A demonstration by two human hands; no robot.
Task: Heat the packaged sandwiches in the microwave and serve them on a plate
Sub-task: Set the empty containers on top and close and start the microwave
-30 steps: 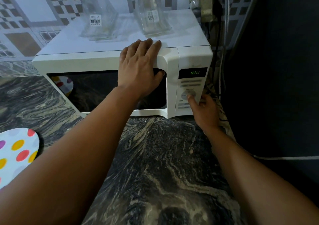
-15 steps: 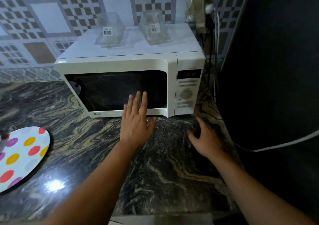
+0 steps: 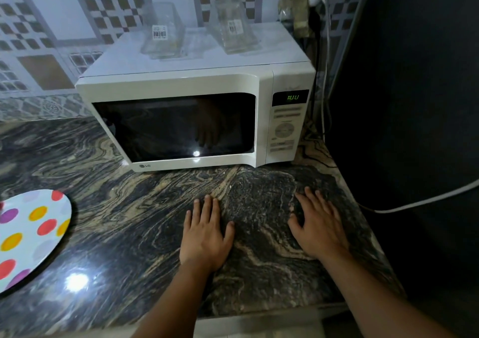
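- Hands first: we have our left hand (image 3: 206, 236) flat on the marbled countertop (image 3: 134, 234), fingers straight and close together, holding nothing.
- We see our right hand (image 3: 317, 227) flat on the same stone too, fingers spread a little, nothing in its grasp; the two hands lie apart, side by side.
- Straight ahead of us stands the white microwave (image 3: 197, 83), door closed, and green digits glow on its display (image 3: 293, 97), too blurred for us to read.
- Behind the dark door glass (image 3: 173, 127) we cannot make out the sandwiches; only reflections show.
- On top of the microwave we spot two clear plastic sandwich packages (image 3: 164, 34), each with a barcode label, standing apart from each other.
- Off to our left, the polka-dot plate (image 3: 28, 236) lies on the countertop, well apart from the microwave.
- A white cable (image 3: 414, 202) runs along the dark wall on our right.
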